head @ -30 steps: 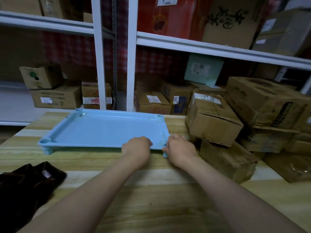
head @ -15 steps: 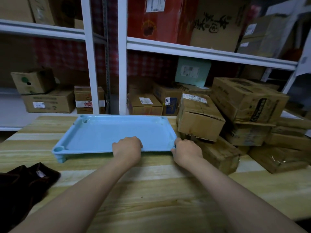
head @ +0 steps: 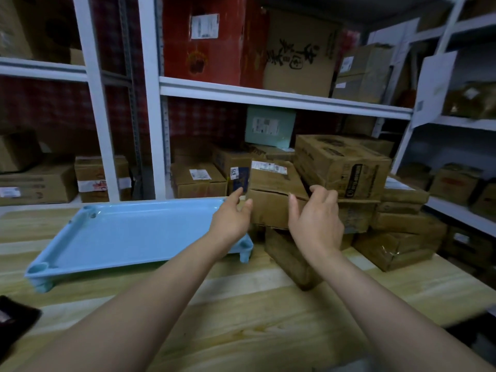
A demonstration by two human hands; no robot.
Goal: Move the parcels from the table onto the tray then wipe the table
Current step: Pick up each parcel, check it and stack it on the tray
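Note:
A light blue tray (head: 128,234) stands on short legs on the wooden table (head: 255,318), with nothing in it. To its right lies a pile of brown cardboard parcels. The topmost near parcel (head: 271,194) carries a white label. My left hand (head: 232,218) is open at that parcel's left face, fingers spread. My right hand (head: 318,213) is open at its right front corner, thumb toward the front face. Neither hand has closed on it. A larger parcel (head: 346,167) sits behind, and flatter ones (head: 400,248) lie beneath.
A black cloth (head: 13,318) lies at the table's left front edge. White metal shelving (head: 268,98) with many boxes stands right behind the table and to the right. A low parcel (head: 290,259) juts out toward me under the pile.
Both hands have left the tray's front edge and moved up and right to the top parcel, opening their fingers. The view has turned to the right.

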